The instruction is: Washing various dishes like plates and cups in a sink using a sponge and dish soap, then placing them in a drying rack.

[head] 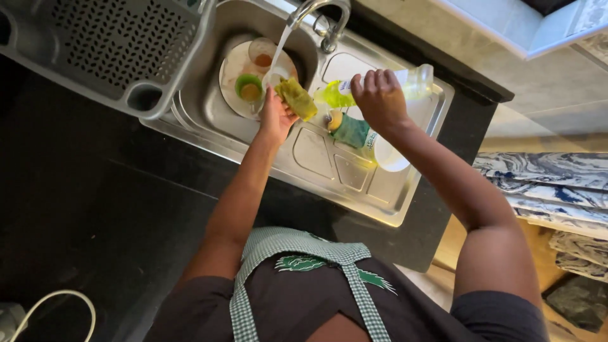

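Observation:
My left hand (277, 118) holds a yellow sponge (296, 98) over the edge of the steel sink (190, 120). My right hand (379, 96) grips a clear bottle of yellow-green dish liquid (415, 82), tipped on its side with its nozzle toward the sponge. Water runs from the tap (320, 16) into a small cup (273, 77) just beside the sponge. In the basin lies a plate (231, 82) with a green cup (249, 87) and a clear glass (261, 50) on it.
A grey perforated drying rack (120, 44) stands left of the basin. On the steel drainboard (329, 171) lie a green-and-yellow scouring pad (348, 130) and a white round lid (387, 155). A black counter (95, 209) surrounds the sink, with a white cable (54, 301) at its lower left.

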